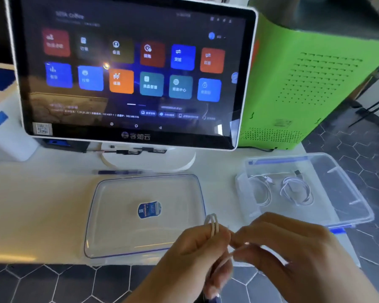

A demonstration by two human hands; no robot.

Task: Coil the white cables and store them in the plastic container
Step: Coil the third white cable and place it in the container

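My left hand (pixel 197 254) holds a white cable (pixel 213 225) folded into loops, the bend sticking up above my fingers and the rest hanging down below the table edge. My right hand (pixel 289 248) pinches the same cable just to the right of the loops. Both hands hover over the front edge of the white table. The clear plastic container (pixel 348 193) stands to the right, and two coiled white cables (pixel 295 191) lie inside it. Its clear lid (pixel 109 215), with a blue sticker in the middle, lies flat on the table left of my hands.
A touchscreen terminal (pixel 129 71) on a white stand rises behind the lid. A green perforated box (pixel 304 88) stands at the back right. A white device (pixel 7 127) sits at the far left. A pen (pixel 118 172) lies by the stand. Dark hexagon floor tiles show below.
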